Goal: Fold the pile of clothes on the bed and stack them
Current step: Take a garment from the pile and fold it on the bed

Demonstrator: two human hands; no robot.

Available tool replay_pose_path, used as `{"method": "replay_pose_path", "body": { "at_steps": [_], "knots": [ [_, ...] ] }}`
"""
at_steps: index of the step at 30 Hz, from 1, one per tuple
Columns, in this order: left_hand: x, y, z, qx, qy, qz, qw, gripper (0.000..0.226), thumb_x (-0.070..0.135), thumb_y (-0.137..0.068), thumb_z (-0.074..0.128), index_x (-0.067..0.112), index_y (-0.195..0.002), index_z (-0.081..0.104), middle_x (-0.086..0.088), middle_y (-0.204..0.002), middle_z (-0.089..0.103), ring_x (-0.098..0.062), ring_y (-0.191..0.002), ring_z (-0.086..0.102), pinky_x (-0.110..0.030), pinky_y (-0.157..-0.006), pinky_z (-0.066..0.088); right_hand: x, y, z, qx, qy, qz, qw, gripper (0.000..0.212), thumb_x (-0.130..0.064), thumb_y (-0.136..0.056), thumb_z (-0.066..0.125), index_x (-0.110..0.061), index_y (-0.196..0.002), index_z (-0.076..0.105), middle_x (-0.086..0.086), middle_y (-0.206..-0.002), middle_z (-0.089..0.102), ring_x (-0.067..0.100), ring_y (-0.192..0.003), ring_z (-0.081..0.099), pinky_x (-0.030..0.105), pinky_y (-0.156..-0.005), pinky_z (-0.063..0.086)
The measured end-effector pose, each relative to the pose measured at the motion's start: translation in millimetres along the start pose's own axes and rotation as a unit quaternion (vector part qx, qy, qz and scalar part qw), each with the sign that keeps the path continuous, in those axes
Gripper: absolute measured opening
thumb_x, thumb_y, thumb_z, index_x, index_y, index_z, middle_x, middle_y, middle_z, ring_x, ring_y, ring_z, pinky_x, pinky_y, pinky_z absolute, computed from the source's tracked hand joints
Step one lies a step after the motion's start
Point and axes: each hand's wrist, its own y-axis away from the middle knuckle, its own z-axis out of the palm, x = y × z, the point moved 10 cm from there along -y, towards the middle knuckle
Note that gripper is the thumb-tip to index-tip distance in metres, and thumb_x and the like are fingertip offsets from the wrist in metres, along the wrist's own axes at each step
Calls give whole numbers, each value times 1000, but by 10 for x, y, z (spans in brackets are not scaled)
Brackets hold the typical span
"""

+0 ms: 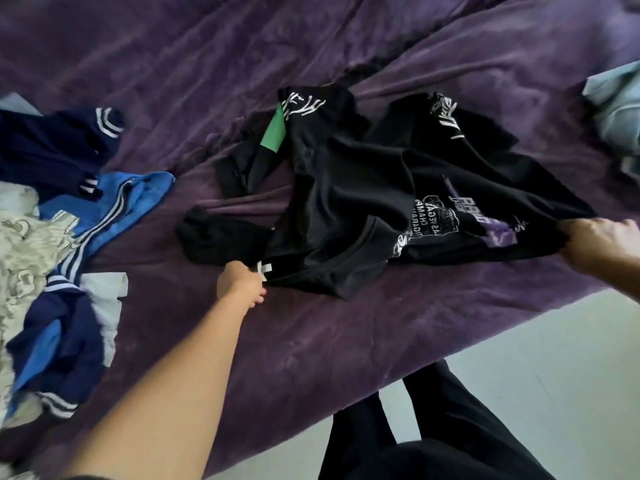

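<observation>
Left hand (pixel 242 282) pinches the black printed shirt (pixel 363 188) near its white label. Right hand (pixel 602 244) clutches its other edge at frame right. The shirt lies crumpled mid-frame on the purple blanket (pixel 311 341). Pulled taut, it may drag along the green-patched black garment (pixel 273 133) tangled beside it. The unfolded pile (pixel 86 216) waits at left.

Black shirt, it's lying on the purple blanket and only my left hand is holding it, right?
No. The head view shows both hands holding the black shirt: the left hand grips it by a white tag, the right hand grips its other side. It does lie on the purple blanket.
</observation>
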Motion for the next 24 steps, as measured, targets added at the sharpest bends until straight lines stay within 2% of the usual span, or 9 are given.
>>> {"method": "replay_pose_path", "body": {
  "at_steps": [2, 4, 6, 8, 10, 12, 14, 18, 24],
  "knots": [
    [235, 118, -136, 126, -73, 94, 985, 11, 10, -88, 52, 12, -96, 59, -13, -96, 64, -35, -93, 62, -38, -69, 49, -280, 78, 111, -5, 25, -58, 998, 29, -24, -86, 55, -33, -112, 64, 3, -118, 65, 26, -108, 60, 38, -91, 39],
    [680, 437, 21, 172, -96, 286, 938, 4, 14, -86, 58, 14, -90, 58, -11, -97, 61, -34, -95, 56, -40, -71, 45, -673, 190, 250, -10, 8, -113, 993, 43, -27, -83, 57, -33, -126, 56, 0, -133, 55, 24, -121, 51, 39, -94, 35],
    [999, 788, 415, 137, -129, 428, 884, 20, 27, -86, 62, 13, -101, 62, -8, -102, 62, -32, -100, 55, -41, -78, 43, -1075, 291, 374, -12, -17, -160, 987, 58, -29, -79, 62, -30, -135, 49, -1, -143, 46, 22, -130, 42, 40, -99, 31],
    [1139, 939, 865, 69, -174, 461, 868, 51, 44, -85, 62, 15, -126, 54, -5, -120, 60, -27, -116, 50, -41, -91, 38, -1448, 381, 505, -16, -21, -210, 977, 66, -33, -78, 64, -28, -141, 42, 0, -148, 39, 21, -134, 37, 41, -105, 26],
    [1175, 929, 1273, 23, -248, 432, 867, 64, 54, -84, 60, 18, -135, 45, -4, -124, 58, -25, -121, 45, -40, -96, 33, -1663, 403, 666, -20, -18, -231, 973, 70, -35, -81, 64, -27, -144, 36, 1, -148, 37, 22, -135, 36, 44, -109, 23],
    [1250, 915, 1361, 48, -287, 415, 862, 40, 46, -86, 60, 18, -115, 56, -8, -106, 64, -29, -109, 53, -39, -90, 33, -1694, 351, 733, 0, -19, -225, 974, 60, -32, -85, 60, -27, -141, 39, 2, -139, 44, 24, -128, 41, 44, -105, 27],
    [1338, 788, 1027, 122, -214, 388, 888, 20, 30, -86, 60, 13, -96, 64, -17, -93, 67, -37, -95, 59, -39, -80, 38, -1588, 248, 703, 32, -21, -214, 976, 36, -26, -90, 54, -26, -126, 54, 1, -120, 57, 25, -115, 51, 40, -95, 34],
    [983, 140, -248, 254, -2, 187, 949, 23, 26, -86, 64, 13, -104, 68, -19, -109, 67, -38, -103, 60, -40, -87, 46, -1293, 71, 583, 49, -69, -201, 976, 21, -29, -91, 55, -22, -108, 66, 2, -110, 67, 24, -107, 60, 38, -90, 35],
    [564, 17, -618, 315, 134, 56, 938, 37, 36, -87, 64, 12, -114, 54, -13, -127, 51, -32, -116, 50, -38, -91, 41, -1439, 117, 247, 138, -137, -195, 961, 26, -17, -80, 65, -15, -106, 66, 13, -101, 62, 37, -98, 56, 46, -83, 42]
  ]
}}
